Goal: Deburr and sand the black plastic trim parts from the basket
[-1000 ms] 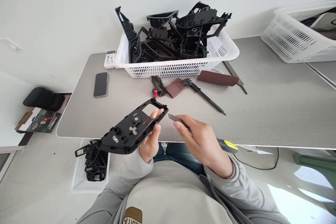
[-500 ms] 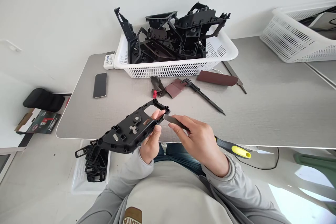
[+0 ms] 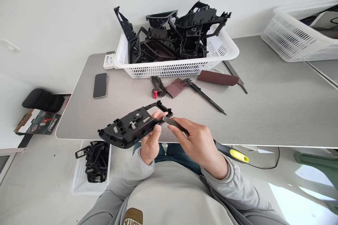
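Note:
A black plastic frame part (image 3: 129,124) with clips, slots and a large opening at its far end is held up over the table's front edge. My left hand (image 3: 152,140) grips its near side, thumb on the rim and fingertips showing through the opening. In my right hand (image 3: 198,140) is a flat file (image 3: 173,123) with a black and yellow handle (image 3: 235,154). The fingers are closed round the blade, and the handle sticks out past the wrist. The file's tip rests at the frame's right edge, close to my left fingertips.
A white basket (image 3: 169,69) heaped with black plastic parts stands behind. Before it lie sandpaper (image 3: 176,88), a black caliper (image 3: 207,98), a brown sheet (image 3: 218,78) and another file (image 3: 241,86). A phone (image 3: 100,85) lies left. Below, a white bin (image 3: 79,179) holds more parts.
The frame part has tilted, its near left end rising slightly and its face turning away from me. The file has shifted a little to the left with my right hand.

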A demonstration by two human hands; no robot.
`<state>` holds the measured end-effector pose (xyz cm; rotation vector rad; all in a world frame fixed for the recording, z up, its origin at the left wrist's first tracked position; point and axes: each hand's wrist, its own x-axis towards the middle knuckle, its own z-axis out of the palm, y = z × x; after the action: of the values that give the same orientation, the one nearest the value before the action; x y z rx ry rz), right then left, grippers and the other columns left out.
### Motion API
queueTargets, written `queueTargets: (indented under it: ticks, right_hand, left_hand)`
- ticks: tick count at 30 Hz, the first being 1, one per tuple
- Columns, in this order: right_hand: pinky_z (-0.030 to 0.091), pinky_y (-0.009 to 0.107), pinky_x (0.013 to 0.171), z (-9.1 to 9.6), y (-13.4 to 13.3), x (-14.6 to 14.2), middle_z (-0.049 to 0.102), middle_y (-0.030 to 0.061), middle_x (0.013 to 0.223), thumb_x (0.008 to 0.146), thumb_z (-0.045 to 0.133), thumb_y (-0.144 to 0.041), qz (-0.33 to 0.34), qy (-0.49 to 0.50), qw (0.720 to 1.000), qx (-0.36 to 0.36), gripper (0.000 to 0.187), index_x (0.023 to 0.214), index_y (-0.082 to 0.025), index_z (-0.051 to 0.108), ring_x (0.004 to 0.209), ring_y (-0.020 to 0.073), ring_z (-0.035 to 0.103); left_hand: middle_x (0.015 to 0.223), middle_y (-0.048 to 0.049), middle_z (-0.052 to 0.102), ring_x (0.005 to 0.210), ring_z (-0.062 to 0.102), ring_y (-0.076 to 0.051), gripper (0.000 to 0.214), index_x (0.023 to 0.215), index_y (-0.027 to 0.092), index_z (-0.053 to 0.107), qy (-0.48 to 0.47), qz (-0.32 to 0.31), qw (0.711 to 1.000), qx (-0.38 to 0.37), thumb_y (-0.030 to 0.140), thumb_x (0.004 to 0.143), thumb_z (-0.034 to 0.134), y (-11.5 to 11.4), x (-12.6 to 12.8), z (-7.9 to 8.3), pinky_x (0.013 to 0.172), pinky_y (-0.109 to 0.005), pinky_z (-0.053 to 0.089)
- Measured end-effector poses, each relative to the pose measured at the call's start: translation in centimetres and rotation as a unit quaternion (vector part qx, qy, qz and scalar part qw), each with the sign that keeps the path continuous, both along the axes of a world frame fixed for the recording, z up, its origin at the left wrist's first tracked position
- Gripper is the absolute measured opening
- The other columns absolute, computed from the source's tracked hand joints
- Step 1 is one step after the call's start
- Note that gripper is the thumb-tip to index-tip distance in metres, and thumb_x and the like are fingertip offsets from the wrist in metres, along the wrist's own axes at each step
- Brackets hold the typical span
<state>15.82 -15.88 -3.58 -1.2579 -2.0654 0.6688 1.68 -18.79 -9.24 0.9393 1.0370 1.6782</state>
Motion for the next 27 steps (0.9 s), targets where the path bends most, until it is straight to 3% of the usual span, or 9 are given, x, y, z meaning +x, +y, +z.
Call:
queueTargets:
  ticks: [5, 8, 11, 15, 19, 22, 27]
  right_hand:
    - [0.036, 0.026, 0.050, 0.4, 0.3, 0.7, 0.061, 0.0000, 0.063, 0.094, 0.053, -0.048, 0.009, 0.142, 0.977, -0.158, 0.033, 0.098, -0.019, 0.069, 0.052, 0.0132, 0.047]
    - [0.028, 0.026, 0.046, 0.5, 0.6, 1.1, 0.059, -0.0009, 0.060, 0.090, 0.054, -0.058, 0.037, 0.272, 0.920, -0.278, 0.040, 0.093, -0.019, 0.063, 0.048, 0.0108, 0.035]
    - [0.017, 0.027, 0.044, 0.5, 0.9, 1.2, 0.056, -0.0021, 0.055, 0.088, 0.053, -0.063, 0.077, 0.356, 0.853, -0.374, 0.044, 0.087, -0.020, 0.058, 0.044, 0.0089, 0.022]
    - [0.013, 0.028, 0.044, 0.0, 1.0, 0.9, 0.050, -0.0046, 0.053, 0.088, 0.052, -0.064, 0.067, 0.413, 0.815, -0.401, 0.044, 0.092, -0.020, 0.059, 0.043, 0.0088, 0.018]
    - [0.014, 0.028, 0.044, -0.6, 0.8, 0.3, 0.053, -0.0042, 0.058, 0.089, 0.047, -0.067, 0.061, 0.419, 0.821, -0.384, 0.052, 0.109, -0.021, 0.058, 0.043, 0.0090, 0.019]
    - [0.017, 0.029, 0.045, -0.8, 0.7, 0.1, 0.055, -0.0016, 0.063, 0.091, 0.039, -0.069, 0.063, 0.398, 0.842, -0.358, 0.057, 0.108, -0.019, 0.061, 0.044, 0.0093, 0.022]
    - [0.020, 0.029, 0.046, -0.8, 0.4, 0.4, 0.058, 0.0007, 0.070, 0.091, 0.049, -0.055, 0.033, 0.364, 0.875, -0.317, 0.043, 0.105, -0.018, 0.065, 0.049, 0.0103, 0.026]
  left_hand:
    - [0.098, -0.0042, 0.078, 0.097, 0.073, -0.022, 0.028, 0.105, 0.025, 0.072, -0.085, 0.024, 0.995, -0.040, 0.043, 0.083, 0.072, 0.7, 0.1, 1.4, 0.088, -0.035, 0.059]
    - [0.087, -0.0028, 0.079, 0.084, 0.075, -0.019, 0.025, 0.086, 0.021, 0.073, -0.123, 0.032, 0.989, -0.081, 0.040, 0.073, 0.081, 1.4, -0.1, 2.0, 0.078, -0.030, 0.061]
    - [0.082, -0.0023, 0.078, 0.075, 0.075, -0.017, 0.026, 0.080, 0.019, 0.073, -0.150, 0.026, 0.982, -0.110, 0.038, 0.067, 0.084, 1.8, -0.2, 2.1, 0.071, -0.026, 0.061]
    - [0.079, 0.0001, 0.078, 0.069, 0.073, -0.012, 0.025, 0.080, 0.019, 0.073, -0.177, 0.002, 0.978, -0.113, 0.035, 0.066, 0.086, 1.8, -0.4, 2.1, 0.064, -0.018, 0.059]
    - [0.077, 0.0017, 0.077, 0.062, 0.071, -0.009, 0.028, 0.081, 0.020, 0.071, -0.194, -0.031, 0.974, -0.111, 0.037, 0.065, 0.087, 1.7, -0.7, 2.4, 0.059, -0.014, 0.058]
    - [0.076, 0.0018, 0.076, 0.059, 0.069, -0.008, 0.031, 0.083, 0.020, 0.070, -0.195, -0.040, 0.974, -0.111, 0.038, 0.064, 0.087, 1.7, -0.9, 2.6, 0.057, -0.015, 0.058]
    - [0.077, -0.0006, 0.075, 0.059, 0.068, -0.011, 0.037, 0.085, 0.019, 0.068, -0.178, -0.037, 0.975, -0.125, 0.042, 0.062, 0.087, 1.7, -1.0, 2.4, 0.057, -0.020, 0.060]
